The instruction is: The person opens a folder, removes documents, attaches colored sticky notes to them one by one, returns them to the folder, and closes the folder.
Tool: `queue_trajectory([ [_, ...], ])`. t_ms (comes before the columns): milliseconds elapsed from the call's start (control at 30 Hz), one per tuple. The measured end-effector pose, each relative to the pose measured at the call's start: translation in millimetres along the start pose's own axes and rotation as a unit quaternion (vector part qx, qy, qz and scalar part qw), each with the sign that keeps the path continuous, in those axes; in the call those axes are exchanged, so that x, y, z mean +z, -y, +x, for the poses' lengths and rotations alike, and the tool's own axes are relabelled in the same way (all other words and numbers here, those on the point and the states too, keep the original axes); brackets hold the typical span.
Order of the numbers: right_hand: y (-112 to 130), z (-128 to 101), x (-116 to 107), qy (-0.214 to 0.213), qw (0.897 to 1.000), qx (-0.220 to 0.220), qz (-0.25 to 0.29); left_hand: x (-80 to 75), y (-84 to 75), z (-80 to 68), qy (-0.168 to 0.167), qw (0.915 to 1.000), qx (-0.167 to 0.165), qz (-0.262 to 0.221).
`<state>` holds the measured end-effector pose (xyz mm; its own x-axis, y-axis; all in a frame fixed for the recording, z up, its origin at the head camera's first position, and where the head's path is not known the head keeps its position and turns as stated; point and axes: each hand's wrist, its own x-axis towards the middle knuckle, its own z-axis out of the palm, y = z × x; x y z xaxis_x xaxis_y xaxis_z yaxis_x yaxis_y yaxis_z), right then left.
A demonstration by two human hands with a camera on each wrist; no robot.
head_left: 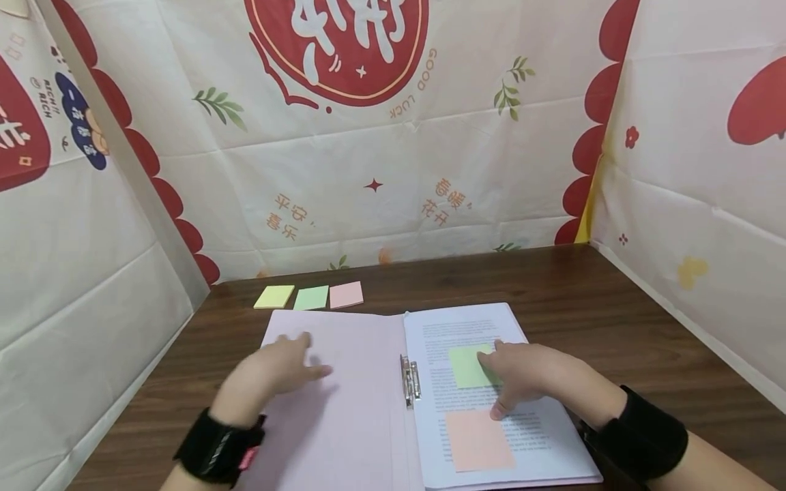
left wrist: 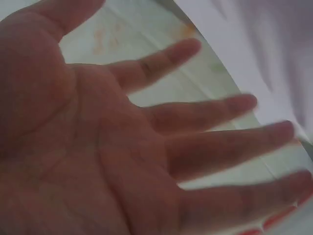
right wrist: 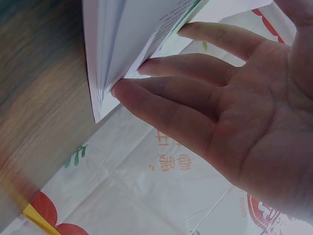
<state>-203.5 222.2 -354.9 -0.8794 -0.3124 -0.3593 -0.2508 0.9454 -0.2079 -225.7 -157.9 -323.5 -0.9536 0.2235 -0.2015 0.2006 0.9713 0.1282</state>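
Observation:
A pale pink folder [head_left: 362,409] lies spread on the table, with printed sheets [head_left: 457,327] on its right side beside a metal clip [head_left: 409,382]. My left hand [head_left: 273,372] is over the bare inner cover, fingers straight and spread in the left wrist view, holding nothing. On the top sheet are a green sticky note [head_left: 468,369] and, below it, a salmon-pink sticky note [head_left: 480,443]. My right hand [head_left: 531,372] has its fingertips on the page by the green note, covering that note's right edge. Its fingers [right wrist: 166,105] are extended against the paper in the right wrist view.
Behind the folder, yellow [head_left: 274,296], green [head_left: 311,298] and pink [head_left: 346,294] sticky note pads lie in a row. A printed cloth [head_left: 344,157] hangs at the back and both sides of the brown wooden table [head_left: 552,293].

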Motion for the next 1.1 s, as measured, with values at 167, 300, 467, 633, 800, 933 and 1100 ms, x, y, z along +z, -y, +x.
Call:
queue_trajectory([
  [167,0.9,0.0,-1.3,-0.002,1.0,0.001,-0.004,-0.3,59.9,-31.7,0.04,0.9936,-0.023,-0.103],
  [300,0.8,-0.8,-1.7,-0.005,1.0,0.003,-0.001,2.3,90.3,-51.1,0.083,0.9775,0.017,-0.193],
  [467,1.5,-0.9,-1.1,-0.002,1.0,0.011,0.003,-7.9,104.6,-67.3,0.067,0.9656,0.086,-0.236],
  [633,3.0,-1.3,-0.6,0.0,1.0,0.012,0.002,-31.7,95.9,-74.9,-0.014,0.9418,0.171,-0.289],
  [800,5.7,-1.3,1.5,-0.009,1.0,0.011,-0.006,-50.8,63.1,-69.3,-0.089,0.9098,0.272,-0.301],
  [933,9.9,-1.6,4.1,-0.02,1.0,0.011,-0.013,-58.9,25.6,-60.3,-0.173,0.8993,0.313,-0.252],
  [1100,13.7,-4.2,5.6,-0.028,1.0,0.007,-0.009,-60.5,-26.0,-48.0,-0.25,0.8777,0.354,-0.205],
])
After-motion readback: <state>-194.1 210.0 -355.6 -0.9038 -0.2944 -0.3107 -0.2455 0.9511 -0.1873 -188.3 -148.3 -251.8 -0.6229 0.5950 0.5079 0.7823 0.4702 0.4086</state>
